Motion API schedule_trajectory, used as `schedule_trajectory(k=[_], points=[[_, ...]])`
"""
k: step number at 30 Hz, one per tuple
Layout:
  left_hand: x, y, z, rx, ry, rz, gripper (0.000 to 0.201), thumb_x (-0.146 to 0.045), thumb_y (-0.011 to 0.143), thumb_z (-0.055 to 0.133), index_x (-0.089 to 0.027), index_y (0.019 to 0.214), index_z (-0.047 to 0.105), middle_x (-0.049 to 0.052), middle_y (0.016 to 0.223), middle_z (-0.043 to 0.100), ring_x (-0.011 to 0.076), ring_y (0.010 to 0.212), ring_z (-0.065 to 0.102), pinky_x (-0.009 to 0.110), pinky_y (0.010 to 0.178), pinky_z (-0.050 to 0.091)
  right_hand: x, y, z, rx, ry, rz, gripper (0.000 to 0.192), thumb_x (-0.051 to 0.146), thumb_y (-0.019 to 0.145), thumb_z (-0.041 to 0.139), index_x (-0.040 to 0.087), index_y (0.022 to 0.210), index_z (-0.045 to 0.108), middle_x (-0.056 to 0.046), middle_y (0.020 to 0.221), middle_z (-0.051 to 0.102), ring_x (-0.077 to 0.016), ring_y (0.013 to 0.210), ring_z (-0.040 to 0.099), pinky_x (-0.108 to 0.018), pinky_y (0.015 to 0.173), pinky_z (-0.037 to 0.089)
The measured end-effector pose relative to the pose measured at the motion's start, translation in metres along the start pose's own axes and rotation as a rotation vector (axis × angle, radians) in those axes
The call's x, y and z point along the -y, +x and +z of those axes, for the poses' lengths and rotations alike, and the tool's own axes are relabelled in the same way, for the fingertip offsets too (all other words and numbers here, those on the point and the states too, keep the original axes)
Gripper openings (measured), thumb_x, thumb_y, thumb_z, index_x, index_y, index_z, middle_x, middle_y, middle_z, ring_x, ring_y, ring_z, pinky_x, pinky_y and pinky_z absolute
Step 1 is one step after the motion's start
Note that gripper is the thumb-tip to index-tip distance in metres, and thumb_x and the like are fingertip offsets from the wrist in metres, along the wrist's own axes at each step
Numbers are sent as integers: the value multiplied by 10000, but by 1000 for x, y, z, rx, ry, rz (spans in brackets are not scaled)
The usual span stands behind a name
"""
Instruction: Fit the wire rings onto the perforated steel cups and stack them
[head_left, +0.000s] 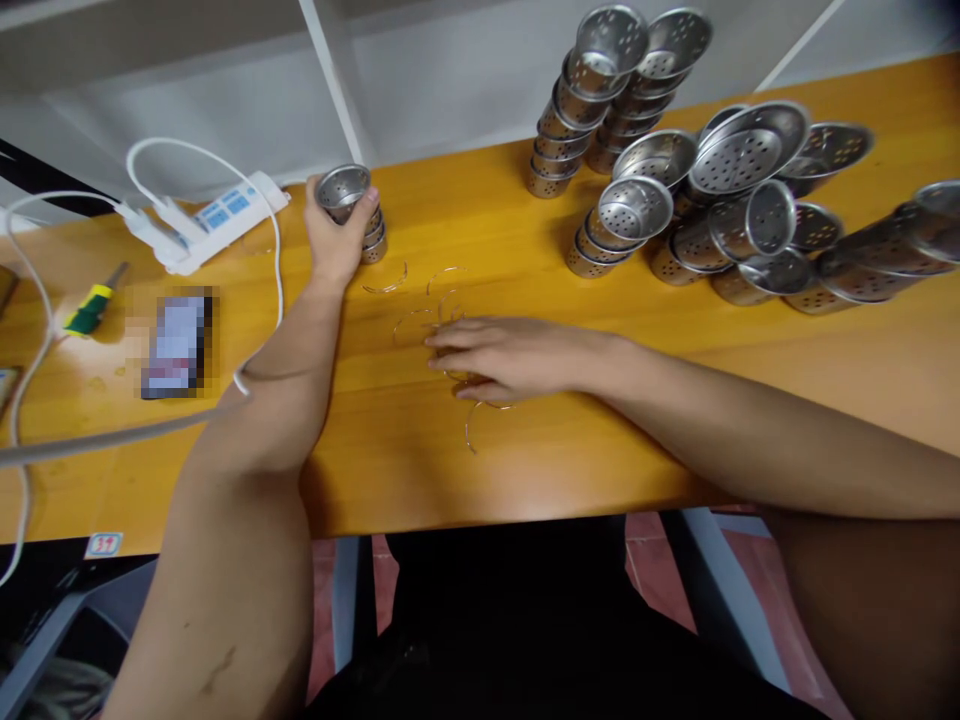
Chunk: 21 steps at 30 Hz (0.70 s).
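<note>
My left hand (337, 235) is wrapped round a small stack of perforated metal cups (344, 190) at the back of the table, left of centre. The stack stands upright, with its lowest part showing below my fingers. Palm down, my right hand (510, 358) lies over the middle of the table, its fingers stretched out and slightly apart. Under and around those fingertips are several thin curved wire pieces (470, 430). Another curved wire (386, 288) lies just in front of the cup stack. What lies beneath my right palm is hidden.
Several stacks of perforated metal cups (636, 212) crowd the back right, some leaning or lying over. At left are a white power strip (232, 215) with cables, a phone (176, 345) and a green-yellow screwdriver (90, 310). A white cable crosses by my left forearm.
</note>
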<state>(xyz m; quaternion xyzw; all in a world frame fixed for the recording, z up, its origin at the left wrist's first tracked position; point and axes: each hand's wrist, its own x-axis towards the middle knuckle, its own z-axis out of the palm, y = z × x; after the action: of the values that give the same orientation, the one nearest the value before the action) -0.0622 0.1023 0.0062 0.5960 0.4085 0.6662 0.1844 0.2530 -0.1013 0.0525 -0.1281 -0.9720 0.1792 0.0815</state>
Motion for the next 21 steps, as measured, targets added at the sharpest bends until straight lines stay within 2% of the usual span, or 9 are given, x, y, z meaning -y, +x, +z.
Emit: schedule_trajectory(k=[2,3,7,9,11,12,14,17,21], points=[[-5,-1,0,17,4,4,867,-988,768,1089,-347,1124,627,53,1087,828,313,1065,734,592,1075,640,-7,-6,-15,1,22,75,472,343,1235,798,128,1655,815,-278,1823,686,-460,1714,676,-671,1441,567],[-7,-1,0,18,8,0,982,-1139,674,1017,-354,1116,627,62,1089,826,325,1067,729,617,1081,640,-8,-10,-22,0,38,107,517,349,1232,796,148,1707,790,-262,1856,663,-453,1722,670,-663,1454,555],[-18,-4,2,-2,51,-33,1113,-1277,530,917,-364,1078,594,65,1075,816,321,1055,729,629,1096,624,-3,-27,-43,32,90,171,896,504,1149,927,274,1945,585,-195,2000,521,-470,1824,553,-676,1505,482],[-20,-5,4,8,65,-37,1126,-1319,569,851,-355,1092,596,73,1106,812,302,1076,741,611,1128,605,7,-32,-40,79,76,200,1210,608,1005,1075,274,2006,485,-232,2061,407,-551,1880,444,-754,1520,425],[-21,-4,4,30,113,-58,1188,-1381,536,765,-355,1102,571,39,1080,775,270,1124,742,576,1162,571,20,-31,-30,125,35,235,1394,579,888,1175,195,2016,451,-315,2078,313,-615,1916,341,-817,1545,333],[-22,-3,4,42,150,-78,1224,-1410,494,720,-360,1101,552,14,1053,747,257,1156,735,560,1177,554,26,-29,-25,150,16,240,1381,526,874,1192,140,1992,479,-358,2065,305,-627,1924,317,-828,1553,299],[-23,-1,3,54,200,-116,1271,-1436,412,670,-372,1093,530,-7,1036,714,258,1202,716,556,1213,541,33,-20,-17,184,-8,231,1154,445,951,1144,83,1900,596,-391,2026,364,-615,1910,359,-822,1547,319],[-28,0,3,37,157,-144,1220,-1366,366,812,-396,1057,548,14,1080,757,297,1149,703,602,1255,564,25,-10,-19,150,-67,259,815,363,1099,996,59,1794,700,-385,1950,487,-590,1832,489,-804,1497,425],[-31,-2,5,29,141,-148,1187,-1350,379,824,-404,1041,550,19,1100,793,302,1119,706,631,1265,578,-8,-14,-33,61,-87,362,788,348,1131,938,77,1824,677,-352,1842,604,-564,1734,595,-790,1464,474]])
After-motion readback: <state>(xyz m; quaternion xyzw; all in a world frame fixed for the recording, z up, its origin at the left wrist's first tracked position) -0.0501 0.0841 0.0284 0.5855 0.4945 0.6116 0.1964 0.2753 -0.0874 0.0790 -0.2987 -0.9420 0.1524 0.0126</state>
